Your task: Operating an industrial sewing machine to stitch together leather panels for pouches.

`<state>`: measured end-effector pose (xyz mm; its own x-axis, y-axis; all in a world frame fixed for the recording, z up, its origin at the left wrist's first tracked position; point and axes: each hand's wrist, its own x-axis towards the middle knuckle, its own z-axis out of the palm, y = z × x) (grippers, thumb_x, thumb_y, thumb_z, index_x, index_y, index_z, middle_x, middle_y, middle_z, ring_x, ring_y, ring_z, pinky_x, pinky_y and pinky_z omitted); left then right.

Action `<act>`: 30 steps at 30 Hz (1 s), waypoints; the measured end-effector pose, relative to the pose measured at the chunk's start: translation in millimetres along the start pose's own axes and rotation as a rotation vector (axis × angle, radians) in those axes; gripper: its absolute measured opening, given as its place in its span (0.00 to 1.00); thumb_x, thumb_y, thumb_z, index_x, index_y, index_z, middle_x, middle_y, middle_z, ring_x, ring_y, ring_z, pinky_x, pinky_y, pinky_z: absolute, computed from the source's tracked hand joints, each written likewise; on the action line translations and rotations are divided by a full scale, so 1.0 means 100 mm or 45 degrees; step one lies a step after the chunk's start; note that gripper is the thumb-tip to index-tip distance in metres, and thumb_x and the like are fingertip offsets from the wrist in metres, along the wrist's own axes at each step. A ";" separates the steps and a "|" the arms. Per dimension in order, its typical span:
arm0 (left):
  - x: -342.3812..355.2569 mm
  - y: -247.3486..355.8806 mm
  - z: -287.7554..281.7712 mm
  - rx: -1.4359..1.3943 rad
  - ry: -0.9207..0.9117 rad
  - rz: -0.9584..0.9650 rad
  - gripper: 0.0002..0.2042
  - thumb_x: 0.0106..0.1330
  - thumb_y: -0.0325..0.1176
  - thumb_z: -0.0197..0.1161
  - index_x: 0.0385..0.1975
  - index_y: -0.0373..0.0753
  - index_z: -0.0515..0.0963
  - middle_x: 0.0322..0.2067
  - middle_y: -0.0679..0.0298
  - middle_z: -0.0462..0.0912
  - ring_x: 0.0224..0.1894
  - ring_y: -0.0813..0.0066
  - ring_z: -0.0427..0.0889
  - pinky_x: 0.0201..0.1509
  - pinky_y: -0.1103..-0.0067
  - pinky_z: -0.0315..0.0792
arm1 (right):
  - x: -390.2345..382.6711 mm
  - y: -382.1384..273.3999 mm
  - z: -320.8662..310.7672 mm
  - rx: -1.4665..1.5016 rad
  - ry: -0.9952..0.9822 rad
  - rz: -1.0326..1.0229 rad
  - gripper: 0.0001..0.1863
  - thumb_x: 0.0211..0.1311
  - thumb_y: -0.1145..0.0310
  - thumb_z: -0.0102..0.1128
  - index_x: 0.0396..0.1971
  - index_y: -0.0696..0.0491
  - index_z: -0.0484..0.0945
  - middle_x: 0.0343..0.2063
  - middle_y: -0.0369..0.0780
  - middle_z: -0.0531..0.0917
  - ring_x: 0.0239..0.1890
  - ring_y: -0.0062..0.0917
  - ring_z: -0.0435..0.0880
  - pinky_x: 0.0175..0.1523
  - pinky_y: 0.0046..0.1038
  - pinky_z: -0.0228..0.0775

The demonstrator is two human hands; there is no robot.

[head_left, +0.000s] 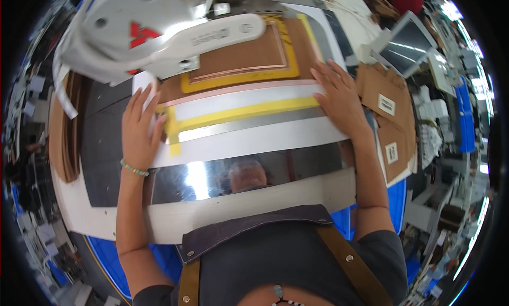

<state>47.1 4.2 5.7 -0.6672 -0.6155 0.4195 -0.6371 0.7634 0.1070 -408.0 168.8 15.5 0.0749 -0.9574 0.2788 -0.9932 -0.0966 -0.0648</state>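
My left hand (140, 131) lies with fingers stretched out at the left edge of a white sheet (222, 144), next to the end of a yellow tape strip (249, 113). On the other side, my right hand (340, 96) rests open, fingertips at the right edge of a brown panel (238, 58). A yellow frame (238, 81) lies on that panel, partly hidden under the white arm of a machine (212, 38). A pinkish strip runs along the panel's near edge. Neither hand grips anything that I can see.
A shiny metal plate (297, 174) spans the table's near side. Stacked brown pieces stand at left (64, 142); flat brown pieces with white labels (395, 123) lie at right, below a tilted screen (407, 43). Blue bins (396, 200) sit beneath the table.
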 end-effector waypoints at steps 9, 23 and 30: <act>0.00 0.03 -0.01 0.037 -0.098 -0.019 0.26 0.73 0.49 0.64 0.70 0.50 0.77 0.76 0.55 0.67 0.77 0.46 0.65 0.75 0.57 0.63 | -0.07 0.02 -0.04 0.019 -0.199 0.060 0.29 0.80 0.51 0.51 0.74 0.46 0.73 0.79 0.39 0.65 0.83 0.40 0.54 0.84 0.45 0.43; 0.03 -0.02 0.01 -0.013 -0.192 0.018 0.25 0.72 0.45 0.65 0.68 0.47 0.80 0.75 0.55 0.69 0.77 0.50 0.65 0.75 0.60 0.63 | -0.06 0.05 -0.03 0.034 -0.146 0.024 0.28 0.80 0.49 0.52 0.73 0.45 0.74 0.78 0.38 0.66 0.82 0.41 0.56 0.83 0.46 0.46; 0.05 0.03 0.00 -0.068 -0.204 0.002 0.25 0.69 0.33 0.67 0.67 0.44 0.80 0.74 0.55 0.71 0.76 0.52 0.68 0.78 0.61 0.61 | -0.07 0.10 -0.02 0.062 -0.126 0.016 0.27 0.77 0.52 0.58 0.71 0.44 0.76 0.78 0.37 0.67 0.81 0.40 0.57 0.83 0.47 0.48</act>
<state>41.4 3.2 7.8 -0.7240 -0.6342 0.2711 -0.6172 0.7712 0.1560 -419.0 175.4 14.8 0.0730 -0.9807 0.1816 -0.9888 -0.0949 -0.1151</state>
